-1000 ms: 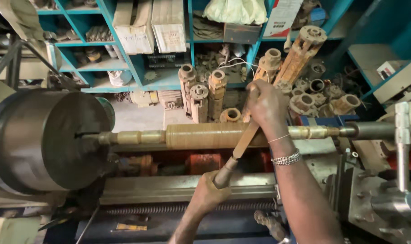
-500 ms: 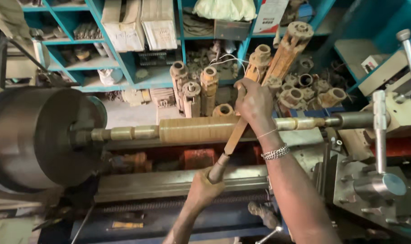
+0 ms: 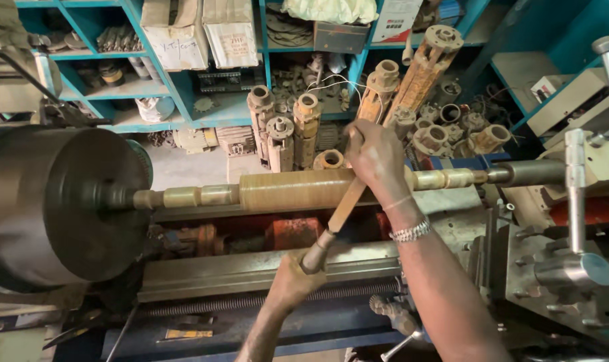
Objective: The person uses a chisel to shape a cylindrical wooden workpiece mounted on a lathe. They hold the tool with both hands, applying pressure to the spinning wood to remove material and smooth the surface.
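Shaft (image 3: 297, 190) mounted in lathe (image 3: 264, 268), between chuck (image 3: 56, 201) at left end and tailstock (image 3: 539, 173) at right. File (image 3: 344, 209) laid across shaft's right half. Right hand (image 3: 375, 157) closed over file tip, left hand (image 3: 292, 281) gripping handle. Surface looks smooth; filing apparently underway, finish undetermined.

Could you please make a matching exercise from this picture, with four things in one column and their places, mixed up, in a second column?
Things:
1. lathe chuck
2. file
3. left hand
4. cardboard boxes

Places:
A. on the top shelf
B. on the file's handle
C. far left, holding the workpiece
D. across the workpiece, under the right hand

Pairs: 1-C, 2-D, 3-B, 4-A
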